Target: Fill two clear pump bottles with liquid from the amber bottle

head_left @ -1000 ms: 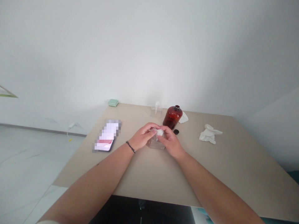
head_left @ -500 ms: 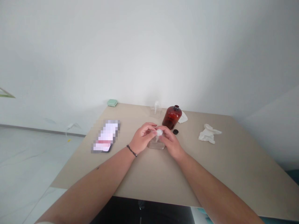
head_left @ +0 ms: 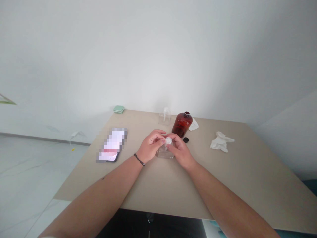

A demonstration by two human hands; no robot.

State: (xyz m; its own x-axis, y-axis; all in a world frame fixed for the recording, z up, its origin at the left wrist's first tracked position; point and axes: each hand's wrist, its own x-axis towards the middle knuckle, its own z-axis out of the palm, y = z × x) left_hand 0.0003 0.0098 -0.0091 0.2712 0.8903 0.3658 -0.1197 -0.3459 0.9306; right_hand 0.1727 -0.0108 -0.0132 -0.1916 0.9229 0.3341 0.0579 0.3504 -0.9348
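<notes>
A clear, square-sided bottle (head_left: 165, 154) stands on the table between my hands. On its top is a whitish round cap (head_left: 168, 140), with a pale stem showing through the clear wall below it. My left hand (head_left: 151, 144) wraps the left side, its thumb pressed to the cap's edge. From the right, my right hand (head_left: 181, 149) closes round the cap and the bottle's shoulder, thumb at the front. Fingertips behind the cap are partly hidden. Just beyond my right hand is an amber bottle (head_left: 182, 124) with an uncovered neck; a small black cap (head_left: 186, 140) lies beside it.
Near the wall stands another clear container with a whitish pump (head_left: 165, 115). A phone (head_left: 112, 144) lies to the left, a green case (head_left: 119, 109) at the far left corner. Crumpled tissue (head_left: 221, 142) lies on the right; white paper (head_left: 194, 124) is behind the amber bottle.
My right thumb has shifted slightly up and left along the front of the cap. Both hands stay on the clear bottle; the other things have not moved.
</notes>
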